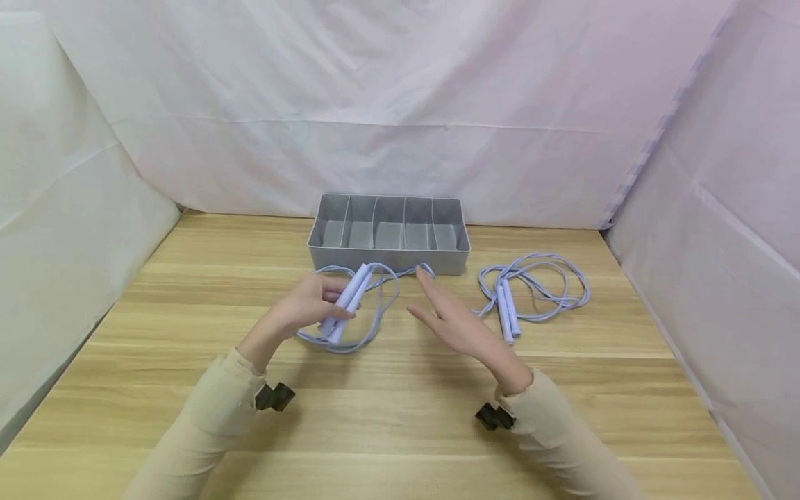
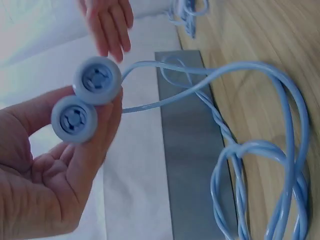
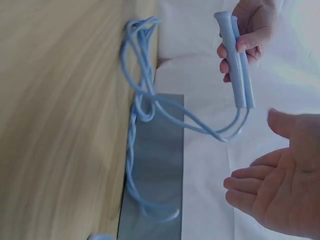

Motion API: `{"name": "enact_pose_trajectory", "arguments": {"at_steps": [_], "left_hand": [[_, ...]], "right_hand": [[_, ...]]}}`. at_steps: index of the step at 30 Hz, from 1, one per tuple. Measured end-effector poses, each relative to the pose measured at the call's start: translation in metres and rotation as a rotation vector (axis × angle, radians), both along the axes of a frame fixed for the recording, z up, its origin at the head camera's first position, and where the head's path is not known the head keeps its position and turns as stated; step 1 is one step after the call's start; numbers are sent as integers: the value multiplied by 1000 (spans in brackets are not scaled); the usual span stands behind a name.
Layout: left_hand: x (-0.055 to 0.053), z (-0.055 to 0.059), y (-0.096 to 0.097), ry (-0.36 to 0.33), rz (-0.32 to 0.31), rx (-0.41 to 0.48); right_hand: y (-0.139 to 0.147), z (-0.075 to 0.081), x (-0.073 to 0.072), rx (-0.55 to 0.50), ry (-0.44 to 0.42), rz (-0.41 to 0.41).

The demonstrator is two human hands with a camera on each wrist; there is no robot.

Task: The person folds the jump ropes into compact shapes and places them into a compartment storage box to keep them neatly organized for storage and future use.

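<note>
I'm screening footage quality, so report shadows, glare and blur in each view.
Head: soft shadows on the table near both sleeves; left wrist: held handles fairly crisp, far rope blurred, cloth washed out at upper left; right wrist: bright glare on the cloth toward upper right, table grain soft.

The head view looks from above and in front of the gray divided box (image 1: 406, 258), facing forward and down, far enough back to take in the whole box and the tabletop (image 1: 387, 423) before it. The left wrist view faces the box's front from nearer, rolled sideways with the tabletop at right; the left hand (image 2: 55, 175) and rope handles (image 2: 82, 105) loom close, before the box. The right wrist view is rolled oppositely, the right hand (image 3: 285, 180) nearest. Both wrist views share the box's front wall, rope handles and both hands.
</note>
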State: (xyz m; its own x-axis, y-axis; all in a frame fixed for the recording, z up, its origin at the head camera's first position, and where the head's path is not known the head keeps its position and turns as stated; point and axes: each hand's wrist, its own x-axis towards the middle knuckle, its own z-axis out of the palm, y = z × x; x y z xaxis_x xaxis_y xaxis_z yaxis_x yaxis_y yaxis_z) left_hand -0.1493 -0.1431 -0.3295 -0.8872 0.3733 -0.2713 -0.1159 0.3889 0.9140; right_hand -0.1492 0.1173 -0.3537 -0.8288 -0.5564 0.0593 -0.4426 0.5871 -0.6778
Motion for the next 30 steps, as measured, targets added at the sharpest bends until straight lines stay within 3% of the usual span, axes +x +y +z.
{"name": "enact_pose_trajectory", "arguments": {"at_steps": [2, 7, 10, 17, 22, 30], "left_hand": [[4, 2, 0, -37, -28, 82], [9, 3, -4, -172, -107, 271], [11, 1, -7, -214, -136, 347], [12, -10, -11, -320, -158, 513], [15, -23, -13, -383, -175, 577], [19, -46, -13, -440, -267, 626]], "right_hand": [[-10, 3, -8, -119, -46, 24], [-32, -3, -30, -477, -262, 127], [-42, -10, -38, -602, -360, 142], [-54, -23, -42, -741, -535, 47], [-53, -21, -40, -822, -663, -25], [-49, -20, -39, -861, -744, -131]]}}
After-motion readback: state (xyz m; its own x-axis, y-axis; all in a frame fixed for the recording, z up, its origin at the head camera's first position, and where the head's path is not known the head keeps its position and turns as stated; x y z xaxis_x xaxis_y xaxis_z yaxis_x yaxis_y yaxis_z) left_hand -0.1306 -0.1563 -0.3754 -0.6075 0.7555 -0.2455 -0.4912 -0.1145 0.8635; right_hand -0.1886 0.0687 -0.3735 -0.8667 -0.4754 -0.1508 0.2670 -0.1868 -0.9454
